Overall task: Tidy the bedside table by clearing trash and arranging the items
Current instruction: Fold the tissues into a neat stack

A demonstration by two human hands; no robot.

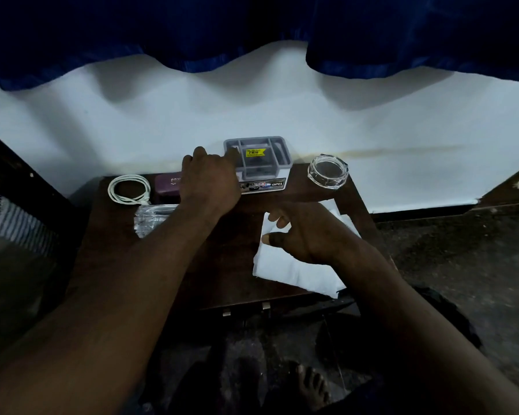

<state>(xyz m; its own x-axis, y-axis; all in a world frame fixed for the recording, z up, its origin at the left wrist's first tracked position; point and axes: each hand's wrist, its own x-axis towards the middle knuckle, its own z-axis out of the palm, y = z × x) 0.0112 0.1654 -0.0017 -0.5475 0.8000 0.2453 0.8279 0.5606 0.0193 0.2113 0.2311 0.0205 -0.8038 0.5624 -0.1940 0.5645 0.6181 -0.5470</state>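
Observation:
A dark wooden bedside table (222,265) stands against a white wall. At its back middle sits a grey plastic organiser box (262,161) with a yellow price sticker. My left hand (209,179) grips the organiser's left side, its fingers curled over the rim. My right hand (300,232) lies over a white tissue sheet (288,271) on the table's right half, fingers loosely bent and touching it. A coiled white cable (129,189) lies at the back left, with a purple case (167,187) beside it. A crumpled clear plastic wrapper (150,218) lies in front of them.
A clear glass ashtray (328,172) stands at the table's back right corner. Dark blue curtains (252,31) hang above the wall. A striped cloth (9,220) lies at the left on the bed. My bare foot (312,387) shows on the dark floor below the table.

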